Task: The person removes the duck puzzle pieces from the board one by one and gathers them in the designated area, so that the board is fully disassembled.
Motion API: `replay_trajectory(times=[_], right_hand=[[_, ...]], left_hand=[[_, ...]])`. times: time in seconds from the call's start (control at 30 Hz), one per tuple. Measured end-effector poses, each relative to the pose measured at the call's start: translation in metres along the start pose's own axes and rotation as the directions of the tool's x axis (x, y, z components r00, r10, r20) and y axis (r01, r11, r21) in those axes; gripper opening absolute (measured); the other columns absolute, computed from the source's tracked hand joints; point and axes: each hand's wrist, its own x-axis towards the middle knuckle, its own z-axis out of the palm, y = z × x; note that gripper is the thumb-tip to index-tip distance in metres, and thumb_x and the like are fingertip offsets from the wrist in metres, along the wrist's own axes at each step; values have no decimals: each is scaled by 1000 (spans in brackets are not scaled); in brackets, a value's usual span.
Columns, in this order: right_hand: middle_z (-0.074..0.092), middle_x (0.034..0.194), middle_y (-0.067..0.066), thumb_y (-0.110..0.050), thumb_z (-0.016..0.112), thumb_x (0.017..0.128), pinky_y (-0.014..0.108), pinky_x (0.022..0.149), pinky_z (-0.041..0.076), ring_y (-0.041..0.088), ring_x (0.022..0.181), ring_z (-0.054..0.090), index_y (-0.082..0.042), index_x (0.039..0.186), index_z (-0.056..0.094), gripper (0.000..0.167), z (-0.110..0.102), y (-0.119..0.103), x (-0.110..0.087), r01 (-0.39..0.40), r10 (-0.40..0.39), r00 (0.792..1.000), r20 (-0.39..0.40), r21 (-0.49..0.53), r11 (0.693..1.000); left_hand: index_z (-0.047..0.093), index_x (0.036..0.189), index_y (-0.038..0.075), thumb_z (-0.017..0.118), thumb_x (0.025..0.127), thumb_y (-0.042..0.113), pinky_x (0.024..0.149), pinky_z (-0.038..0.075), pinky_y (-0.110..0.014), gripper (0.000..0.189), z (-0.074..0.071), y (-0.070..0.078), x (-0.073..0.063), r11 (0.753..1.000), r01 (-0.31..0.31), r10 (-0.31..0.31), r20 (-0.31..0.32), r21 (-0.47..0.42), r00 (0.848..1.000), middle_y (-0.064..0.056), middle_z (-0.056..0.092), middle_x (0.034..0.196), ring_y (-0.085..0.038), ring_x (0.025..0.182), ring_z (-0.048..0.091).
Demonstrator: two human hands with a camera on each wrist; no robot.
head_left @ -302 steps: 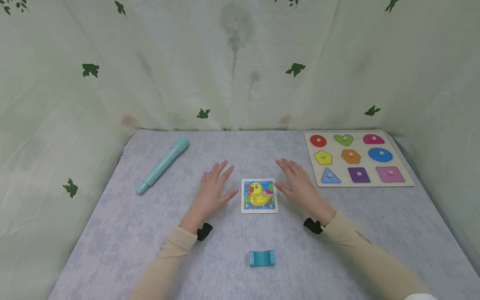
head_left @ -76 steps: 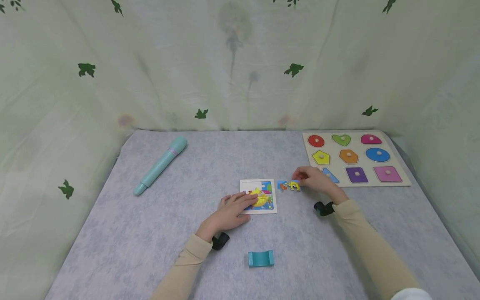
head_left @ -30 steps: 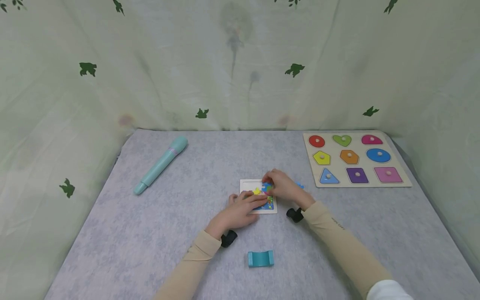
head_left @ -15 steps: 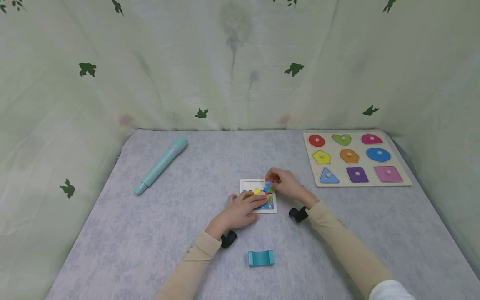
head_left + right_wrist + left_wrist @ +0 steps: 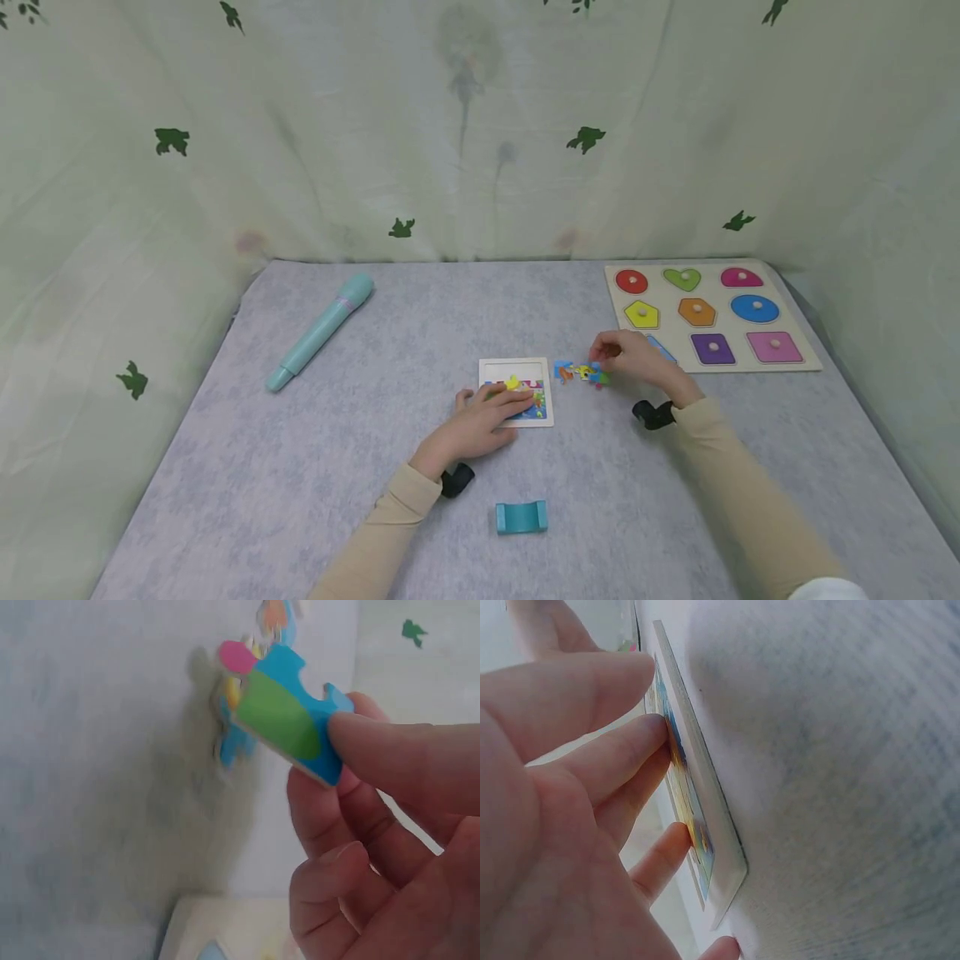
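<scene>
A white-framed duck jigsaw puzzle lies flat in the middle of the table; its upper row is bare and pieces fill the lower part. My left hand rests on it, fingers extended, fingertips touching the pieces in the left wrist view. To the right of the frame, my right hand pinches a blue, green and pink puzzle piece between thumb and fingers, held above the table. Below that piece, two loose puzzle pieces lie on the cloth: one blue and orange, one yellow and blue.
A wooden shape board with several knobbed shapes lies at the back right, partly behind my right hand. A teal toy microphone lies at the left. Nearer the front sits a teal curved block. A leaf-patterned curtain hangs behind the table.
The upper row of pieces has come out of the frame. Over the last half second my right hand has lifted the corner piece away to the right, while my left hand has stayed put.
</scene>
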Motion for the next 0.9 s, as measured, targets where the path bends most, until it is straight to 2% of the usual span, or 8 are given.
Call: replay_trajectory(times=[0.2, 0.5, 0.73, 0.9], right_hand=[[60, 80, 6, 5, 58, 85, 33, 69, 43, 23, 76, 50, -1, 86, 64, 9, -10, 8, -4, -39, 40, 999, 19, -64, 997], [58, 77, 2, 5, 58, 86, 33, 68, 43, 21, 73, 50, -4, 85, 64, 10, -6, 5, -3, -61, 64, 998, 8, -235, 970], [59, 79, 5, 9, 57, 83, 34, 69, 45, 22, 74, 51, -4, 85, 63, 15, -4, 2, -3, -83, 88, 996, 8, -265, 961], [59, 81, 7, 7, 58, 85, 35, 71, 46, 24, 77, 51, -3, 87, 64, 12, -3, 2, 0, -92, 97, 995, 5, -277, 956]], left_hand=[[42, 147, 22, 54, 98, 26, 100, 16, -61, 50, 1, -1, 0, 1000, 6, -6, -4, 1, 1000, 7, 36, 150, -27, 139, 24], [42, 147, 22, 54, 99, 26, 100, 15, -60, 50, 2, -1, -1, 1000, 2, -2, -11, -4, 1000, 7, 36, 151, -26, 139, 23], [42, 146, 21, 54, 98, 25, 101, 13, -61, 50, 3, 0, -1, 1000, 3, -4, -17, -18, 1000, 7, 36, 150, -26, 139, 22], [42, 147, 21, 54, 98, 25, 101, 13, -61, 50, 3, 0, -1, 1000, 8, -8, -18, -23, 1000, 7, 36, 151, -26, 139, 23]])
